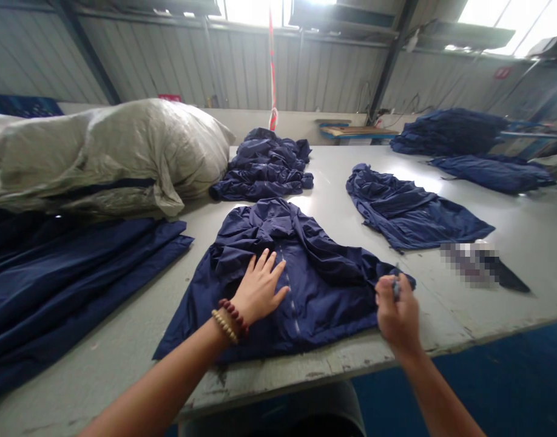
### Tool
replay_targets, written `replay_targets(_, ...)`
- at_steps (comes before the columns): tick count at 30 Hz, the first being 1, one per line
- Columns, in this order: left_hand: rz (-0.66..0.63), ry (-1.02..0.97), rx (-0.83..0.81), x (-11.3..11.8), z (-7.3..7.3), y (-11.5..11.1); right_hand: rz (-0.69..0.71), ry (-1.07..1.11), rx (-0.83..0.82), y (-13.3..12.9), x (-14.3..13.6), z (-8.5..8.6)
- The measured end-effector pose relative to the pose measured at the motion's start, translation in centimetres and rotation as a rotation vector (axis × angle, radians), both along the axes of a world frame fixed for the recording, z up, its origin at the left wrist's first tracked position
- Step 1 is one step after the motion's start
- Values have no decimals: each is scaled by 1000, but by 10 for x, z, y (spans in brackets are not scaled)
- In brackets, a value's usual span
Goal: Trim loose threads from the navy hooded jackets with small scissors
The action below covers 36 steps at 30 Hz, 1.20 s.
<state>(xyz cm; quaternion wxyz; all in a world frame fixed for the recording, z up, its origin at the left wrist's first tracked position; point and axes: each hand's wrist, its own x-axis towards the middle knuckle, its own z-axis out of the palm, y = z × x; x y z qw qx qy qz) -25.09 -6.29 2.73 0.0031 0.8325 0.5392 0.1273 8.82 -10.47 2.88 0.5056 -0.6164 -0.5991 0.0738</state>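
Note:
A navy blue jacket [324,291] lies spread on the table in front of me, its zip line running down the middle. My left hand [259,288] rests flat on the jacket's front beside the zip, fingers spread, with two bead bracelets at the wrist. At the jacket's right end, by the sleeve, my right hand [398,312] is closed around a small grey tool [396,287] that looks like thread snips. It is slightly blurred and mostly hidden by the fingers. Whether this hand also grips the sleeve cloth, I cannot tell.
Another navy garment [415,212] lies to the right, near a dark pointed item [510,276] beside a blurred-out patch. Crumpled navy garments [269,167] sit behind the jacket. On the left are a large pale sack [124,145] and dark cloth [78,279]. The table's front edge [306,379] is worn.

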Motion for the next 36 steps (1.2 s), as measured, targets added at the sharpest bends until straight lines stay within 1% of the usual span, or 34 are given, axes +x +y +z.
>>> replay_targets(2,36,16,-62,1,-7,12,138,-60,-26,12,-37,5)
replay_targets(4,86,25,-132,-1,-18,14,264,-109,-61,28,-71,7)
replay_targets(6,117,27,-165,-4,-26,7,347,-130,-92,48,-99,6)
replay_targets(8,125,27,-172,-7,-29,-4,411,-173,-111,71,-122,3)
replay_targets(10,123,24,-186,-12,-27,-16,443,-281,-103,97,-142,-4)
replay_targets(12,112,15,-194,-18,-24,-27,445,-395,-94,125,-155,-13)
replay_targets(14,100,8,-196,-24,-22,-37,413,-461,-106,154,-159,-23)
replay_targets(15,95,6,-201,-27,-21,-40,389,-477,-118,169,-156,-28)
replay_targets(16,90,4,-208,-31,-21,-43,359,-497,-128,184,-150,-32)
replay_targets(18,105,-5,-218,-38,-19,-46,303,-534,-142,216,-129,-35)
replay_targets(19,146,-13,-207,-43,-17,-46,283,-549,-147,231,-116,-34)
replay_targets(21,298,-19,-136,-52,-5,-41,259,-591,-131,256,-91,-28)
replay_targets(23,474,-7,-5,-61,17,-28,279,-647,-55,270,-76,-18)
replay_targets(24,538,-1,65,-65,30,-19,331,-668,-5,273,-75,-13)
replay_targets(25,573,-5,128,-68,44,-9,419,-675,39,272,-78,-8)
replay_targets(26,583,-25,177,-69,58,3,538,-666,64,270,-86,-5)
replay_targets(27,558,-58,203,-68,69,16,669,-638,61,266,-96,-3)
replay_targets(28,503,-95,201,-66,78,29,793,-594,32,262,-108,-3)
replay_targets(29,425,-126,173,-63,84,43,886,-543,-13,259,-121,-3)
replay_targets(30,337,-145,126,-59,85,56,941,-492,-63,258,-132,-4)
replay_targets(31,253,-151,69,-57,84,69,959,-447,-109,258,-142,-6)
replay_targets(33,129,-140,-40,-56,76,94,938,-379,-167,266,-152,-6)
replay_targets(35,79,-140,-99,-63,70,116,878,-314,-173,280,-155,3)
replay_targets(36,80,-149,-106,-69,69,127,841,-259,-161,288,-155,11)
